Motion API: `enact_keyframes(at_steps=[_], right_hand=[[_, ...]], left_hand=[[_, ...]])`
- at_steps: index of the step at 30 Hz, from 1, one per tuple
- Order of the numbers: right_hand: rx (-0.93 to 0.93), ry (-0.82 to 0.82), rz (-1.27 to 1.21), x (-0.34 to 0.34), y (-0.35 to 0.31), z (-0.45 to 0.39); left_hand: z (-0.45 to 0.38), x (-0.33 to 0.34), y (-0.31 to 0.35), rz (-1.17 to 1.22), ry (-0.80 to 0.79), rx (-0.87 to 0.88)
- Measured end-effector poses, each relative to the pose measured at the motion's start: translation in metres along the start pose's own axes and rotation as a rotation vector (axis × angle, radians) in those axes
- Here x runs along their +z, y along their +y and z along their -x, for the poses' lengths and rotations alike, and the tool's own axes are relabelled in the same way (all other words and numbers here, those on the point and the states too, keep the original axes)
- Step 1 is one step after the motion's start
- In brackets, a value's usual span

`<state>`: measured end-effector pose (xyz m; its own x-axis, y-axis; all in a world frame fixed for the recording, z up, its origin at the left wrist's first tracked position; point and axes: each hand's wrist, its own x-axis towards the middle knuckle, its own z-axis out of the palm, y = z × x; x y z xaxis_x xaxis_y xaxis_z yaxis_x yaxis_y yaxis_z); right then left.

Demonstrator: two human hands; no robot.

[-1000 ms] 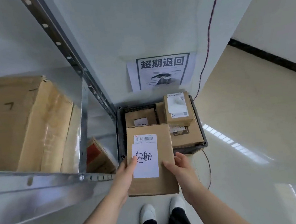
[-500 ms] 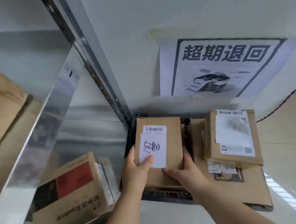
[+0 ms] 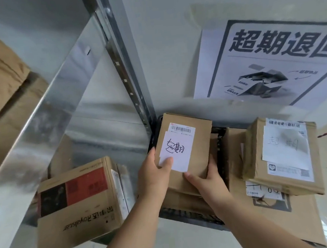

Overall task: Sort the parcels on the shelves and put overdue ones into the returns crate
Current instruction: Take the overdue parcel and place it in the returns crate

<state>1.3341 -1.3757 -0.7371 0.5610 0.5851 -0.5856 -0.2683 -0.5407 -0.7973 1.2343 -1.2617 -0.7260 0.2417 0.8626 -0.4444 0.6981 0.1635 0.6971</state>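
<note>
Both hands clamped on the overdue parcel, right over the crate

So here's the grip situation. The left hand is wrapped round the left edge of a small brown cardboard parcel with a barcode sticker and a handwritten white note, thumb pressed flat on the lower corner of that note, the other fingers tucked out of sight behind the box. The right hand has the bottom right corner: thumb lying across the front face, fingers curled up the right side. Neither grip is loose, both are closed snug on the cardboard.

The parcel itself sits tilted, top end leaning away towards the wall, over the left part of the black slatted plastic returns crate on the floor. There's more brown cardboard right under it in the crate, but I can't tell if it's actually resting on that or just held above it.

On the right side of the crate there's a large flat brown carton with a printed label, and a second taped brown parcel with a big white shipping label lies on top of that.

To the left, on the low silver metal shelf, stands a brown Royalstar carton with a red and black panel, printed upside down from here. Black-and-white paper poster with bold Chinese characters is stuck to the wall above the crate
</note>
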Motion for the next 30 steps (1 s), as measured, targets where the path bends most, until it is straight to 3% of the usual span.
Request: enact_keyframes(at_steps=[3, 7, 10, 14, 20, 30], right_hand=[[-0.033, 0.079, 0.203, 0.002, -0.007, 0.006], [-0.211, 0.122, 0.322, 0.012, -0.023, 0.032], [-0.387, 0.194, 0.485, 0.012, -0.030, 0.056], [-0.570, 0.406, 0.673, -0.001, -0.018, 0.084], [-0.466, 0.555, 0.894, -0.019, 0.015, 0.140], [-0.360, 0.615, 0.939, -0.025, 0.060, 0.231]], left_hand=[[0.019, 0.004, 0.009, -0.260, 0.136, 0.065], [0.038, -0.002, 0.008, -0.424, 0.128, 0.192], [0.049, -0.003, 0.002, -0.428, 0.142, 0.324], [0.074, 0.002, -0.001, -0.373, 0.095, 0.346], [0.117, -0.017, -0.020, -0.516, -0.006, 0.556], [0.193, -0.044, -0.059, -0.705, -0.014, 0.833]])
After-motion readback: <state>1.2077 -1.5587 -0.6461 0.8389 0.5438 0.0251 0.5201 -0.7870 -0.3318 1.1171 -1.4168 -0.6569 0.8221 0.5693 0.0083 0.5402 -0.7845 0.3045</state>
